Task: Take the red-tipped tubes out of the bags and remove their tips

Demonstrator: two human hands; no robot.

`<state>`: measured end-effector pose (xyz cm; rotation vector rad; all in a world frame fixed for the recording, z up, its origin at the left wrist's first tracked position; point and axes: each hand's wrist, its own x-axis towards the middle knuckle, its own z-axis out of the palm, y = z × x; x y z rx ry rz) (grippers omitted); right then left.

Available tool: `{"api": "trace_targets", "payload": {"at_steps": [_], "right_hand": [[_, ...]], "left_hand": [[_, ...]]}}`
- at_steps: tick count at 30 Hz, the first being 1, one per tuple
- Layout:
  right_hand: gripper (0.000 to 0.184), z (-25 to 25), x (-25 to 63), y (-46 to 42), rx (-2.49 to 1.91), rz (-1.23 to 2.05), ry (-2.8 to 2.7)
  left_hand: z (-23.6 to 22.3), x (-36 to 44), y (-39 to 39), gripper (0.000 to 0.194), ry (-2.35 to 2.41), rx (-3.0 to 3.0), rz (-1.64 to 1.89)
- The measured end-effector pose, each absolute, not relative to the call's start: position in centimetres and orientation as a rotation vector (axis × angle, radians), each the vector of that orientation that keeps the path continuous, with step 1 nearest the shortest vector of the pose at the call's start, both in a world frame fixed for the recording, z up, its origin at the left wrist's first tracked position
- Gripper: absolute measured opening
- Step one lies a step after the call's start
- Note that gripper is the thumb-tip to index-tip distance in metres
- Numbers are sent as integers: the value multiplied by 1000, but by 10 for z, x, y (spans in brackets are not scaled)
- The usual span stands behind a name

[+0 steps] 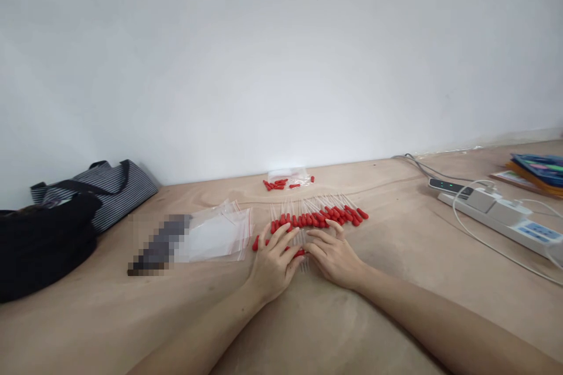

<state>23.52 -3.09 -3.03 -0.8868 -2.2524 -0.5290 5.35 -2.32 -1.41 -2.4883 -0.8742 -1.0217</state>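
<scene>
Wall (281,58), pale and plain, stands behind a wooden table (88,328). On the far left a black bundle (44,246) lies in front of a striped bag (127,187). On the right is a white power strip (460,206) with plugs and cables, and past it a stack of flat, colourful things (541,171). Overlapping plastic bags (215,234) lie left of the hands, next to a dark thing (160,246) too blurred to name. The left hand (273,261) is bent over the table, fingers a little spread; the right hand (334,255) faces it, fingers bent. I cannot tell whether either pinches anything. Just beyond them droppers (316,218) lie in a row, red ends toward the person, clear tubes toward the wall. Between the hands show a red end (301,252) and more clear tubes (303,268). Near the wall lie a few small red pieces (276,186)
</scene>
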Motion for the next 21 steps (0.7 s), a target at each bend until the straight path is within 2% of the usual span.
{"api": "trace_targets", "payload": {"at_steps": [5, 13, 21], "right_hand": [[18, -29, 237, -30, -872, -563, -2238], [25, -24, 237, -36, -892, -649, -2301], [40, -21, 256, -29, -1145, -517, -2258]], "left_hand": [[-14, 54, -24, 20, -858, -2488, -988], [-12, 51, -27, 13, -865, -2455, -924], [-4, 34, -22, 19, -1056, -2399, -948]]}}
